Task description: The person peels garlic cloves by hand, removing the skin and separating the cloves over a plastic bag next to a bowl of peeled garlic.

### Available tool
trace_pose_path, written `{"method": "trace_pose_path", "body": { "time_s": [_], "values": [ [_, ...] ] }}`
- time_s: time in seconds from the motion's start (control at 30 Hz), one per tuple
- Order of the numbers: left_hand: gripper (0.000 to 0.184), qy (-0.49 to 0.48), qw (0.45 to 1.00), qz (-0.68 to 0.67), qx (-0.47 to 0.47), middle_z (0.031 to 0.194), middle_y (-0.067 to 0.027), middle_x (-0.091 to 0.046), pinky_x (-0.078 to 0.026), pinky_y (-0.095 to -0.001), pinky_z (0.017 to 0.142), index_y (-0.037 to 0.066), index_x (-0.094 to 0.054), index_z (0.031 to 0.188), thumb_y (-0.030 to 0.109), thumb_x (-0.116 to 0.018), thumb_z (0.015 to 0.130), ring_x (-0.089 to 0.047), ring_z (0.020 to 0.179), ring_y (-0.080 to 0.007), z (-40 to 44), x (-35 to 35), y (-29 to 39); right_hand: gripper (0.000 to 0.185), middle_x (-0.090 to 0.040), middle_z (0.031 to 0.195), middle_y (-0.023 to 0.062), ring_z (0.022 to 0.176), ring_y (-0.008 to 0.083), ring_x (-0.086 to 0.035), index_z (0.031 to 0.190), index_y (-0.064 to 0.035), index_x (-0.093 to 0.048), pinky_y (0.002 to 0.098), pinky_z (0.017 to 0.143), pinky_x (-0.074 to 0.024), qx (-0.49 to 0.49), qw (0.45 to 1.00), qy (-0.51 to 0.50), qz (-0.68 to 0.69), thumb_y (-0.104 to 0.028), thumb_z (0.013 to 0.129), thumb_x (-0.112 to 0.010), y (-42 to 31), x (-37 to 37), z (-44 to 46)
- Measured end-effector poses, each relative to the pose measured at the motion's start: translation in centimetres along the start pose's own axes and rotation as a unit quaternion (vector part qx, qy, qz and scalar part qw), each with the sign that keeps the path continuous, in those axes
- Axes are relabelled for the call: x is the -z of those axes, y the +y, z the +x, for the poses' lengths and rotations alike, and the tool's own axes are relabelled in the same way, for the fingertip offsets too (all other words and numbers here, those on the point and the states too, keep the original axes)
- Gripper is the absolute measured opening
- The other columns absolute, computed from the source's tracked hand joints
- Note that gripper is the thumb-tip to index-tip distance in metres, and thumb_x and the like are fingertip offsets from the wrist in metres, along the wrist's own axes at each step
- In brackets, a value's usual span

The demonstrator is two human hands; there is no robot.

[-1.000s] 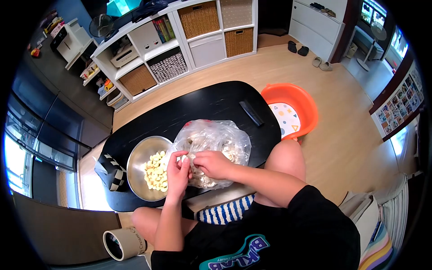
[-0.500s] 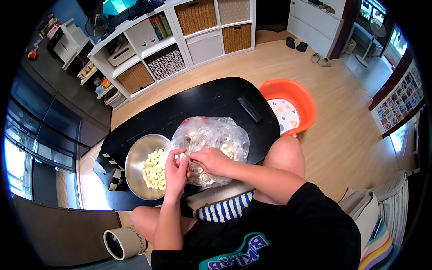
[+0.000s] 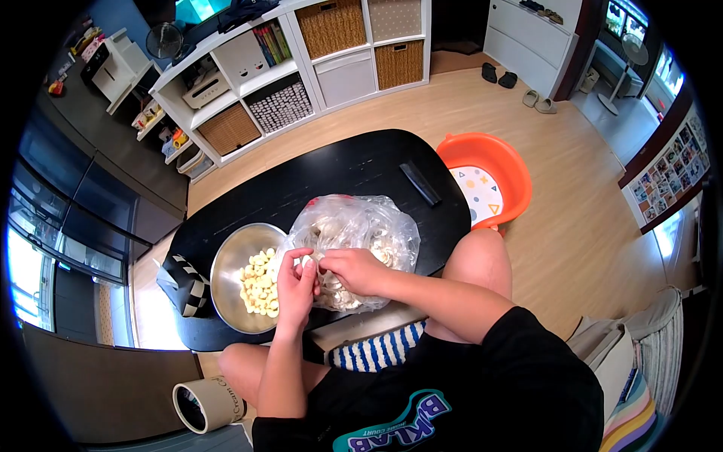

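A clear plastic bag (image 3: 358, 218) holding whitish pieces, which look like garlic, lies on the black table (image 3: 301, 177). Over its near left part, my left hand (image 3: 296, 285) and my right hand (image 3: 352, 270) nearly meet, fingers curled in a pinch. Whatever is between the fingers is too small to make out. Left of the bag stands a metal bowl (image 3: 230, 267), with pale yellow peeled cloves (image 3: 258, 282) gathered on its right side, close by my left hand.
A dark long object (image 3: 420, 184) lies at the table's right. Beside the table is an orange tub (image 3: 514, 177). A checkered item (image 3: 196, 292) sits at the left edge, and a beige bin (image 3: 215, 404) at lower left. White shelves (image 3: 316, 113) stand beyond.
My view has shifted slightly. My hands stay together over the bag, with only small finger movement.
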State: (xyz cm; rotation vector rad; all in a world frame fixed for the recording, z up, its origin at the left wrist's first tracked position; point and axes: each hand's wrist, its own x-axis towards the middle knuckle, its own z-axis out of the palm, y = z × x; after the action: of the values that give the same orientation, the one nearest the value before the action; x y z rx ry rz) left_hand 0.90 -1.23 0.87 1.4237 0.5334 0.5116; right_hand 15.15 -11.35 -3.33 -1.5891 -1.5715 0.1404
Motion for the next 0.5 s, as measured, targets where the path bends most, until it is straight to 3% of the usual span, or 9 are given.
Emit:
{"method": "trace_pose_path", "body": {
  "time_s": [0.3,0.4,0.47,0.5],
  "values": [
    [0.024,-0.008,1.0,-0.003,-0.002,0.071,0.0035,-0.051,-0.038,-0.0192,0.052,0.004,-0.052,0.122,0.018,-0.058,0.104,-0.045,0.059,-0.0038,0.1,0.2,-0.3,0.008,-0.066,0.085,0.011,0.081,0.0367,-0.066,0.083,-0.0049,-0.063,0.0469,0.07,-0.053,-0.034,0.998,-0.061,0.004,-0.013,0.086,-0.061,-1.2,1.3,0.3],
    [0.024,-0.003,1.0,-0.001,-0.003,0.07,0.0035,-0.051,-0.038,-0.0192,0.051,0.004,-0.052,0.122,0.019,-0.058,0.104,-0.045,0.059,-0.0039,0.1,0.1,-0.1,0.011,-0.066,0.083,0.0121,0.08,0.0373,-0.066,0.092,-0.0055,-0.065,0.0471,0.07,-0.053,-0.06,0.994,-0.088,-0.014,-0.014,0.088,-0.061,-0.5,0.6,0.3],
    [0.024,-0.001,1.0,-0.004,-0.001,0.07,0.0033,-0.051,-0.038,-0.0192,0.051,0.004,-0.052,0.122,0.019,-0.058,0.104,-0.045,0.059,-0.0039,0.1,0.1,-0.2,0.017,-0.066,0.087,0.0131,0.083,0.0368,-0.066,0.102,-0.0064,-0.065,0.0466,0.07,-0.0531,-0.018,1.0,0.008,0.014,-0.016,0.09,-0.061,-0.4,0.2,0.2],
    [0.024,0.002,1.0,-0.008,0.002,0.07,0.0031,-0.052,-0.038,-0.0192,0.051,0.004,-0.052,0.122,0.02,-0.058,0.104,-0.045,0.058,-0.0039,0.1,0.1,-0.2,0.017,-0.066,0.087,0.0131,0.083,0.0368,-0.066,0.102,-0.0064,-0.065,0.0466,0.07,-0.0531,-0.018,1.0,0.008,0.014,-0.016,0.09,-0.061,-0.3,0.1,0.1]
  ]
}}
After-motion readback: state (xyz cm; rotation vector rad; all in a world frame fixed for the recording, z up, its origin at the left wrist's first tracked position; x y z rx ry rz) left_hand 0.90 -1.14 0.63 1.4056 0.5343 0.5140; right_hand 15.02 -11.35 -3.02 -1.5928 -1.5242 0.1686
